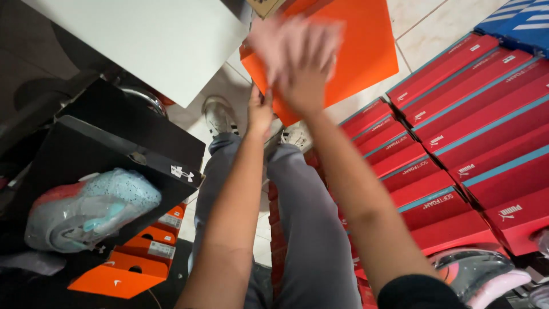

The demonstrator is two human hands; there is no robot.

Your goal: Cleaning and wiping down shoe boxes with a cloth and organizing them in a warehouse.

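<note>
Tiled floor (440,23) shows between stacks of shoeboxes. Held out over it, the orange lid (366,51) sits under both hands: the right hand (303,63), blurred, lies spread flat on it, and the left hand (260,111) pinches its near edge. With such a light hold the lid could slip onto the red boxes (469,126). A black box (108,154) with a pale sneaker (86,209) sits at left.
</note>
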